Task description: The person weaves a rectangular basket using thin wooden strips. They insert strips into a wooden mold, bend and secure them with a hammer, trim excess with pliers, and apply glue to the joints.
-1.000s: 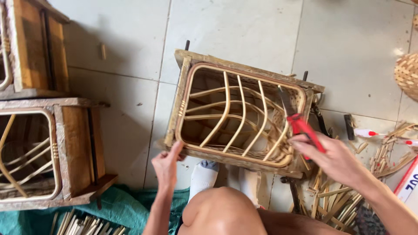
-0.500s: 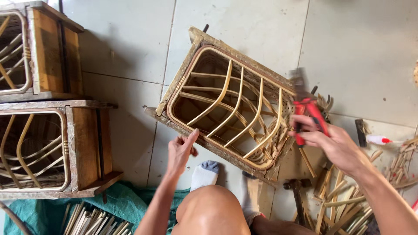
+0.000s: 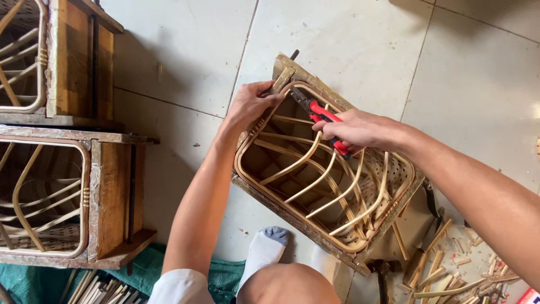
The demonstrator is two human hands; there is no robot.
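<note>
A wooden frame with a curved rattan panel [image 3: 315, 186] lies tilted on the tiled floor in front of me. My left hand [image 3: 250, 104] grips the frame's upper left corner, fingers curled over the rattan rim. My right hand [image 3: 360, 129] is closed around red-handled pliers [image 3: 323, 115], whose dark jaws point at that same corner, close to my left fingers. My knee and a foot in a white sock [image 3: 264, 250] sit just below the frame.
Two similar wooden frames with rattan panels [image 3: 62, 197] stand stacked at the left. A green sheet [image 3: 34, 281] with rattan strips lies at the bottom left. Cut rattan scraps [image 3: 461, 264] and dark tools litter the floor at the lower right.
The frame has turned further and come closer. My left hand moved from its lower edge up to the top corner. The pliers moved from the frame's right side to that corner.
</note>
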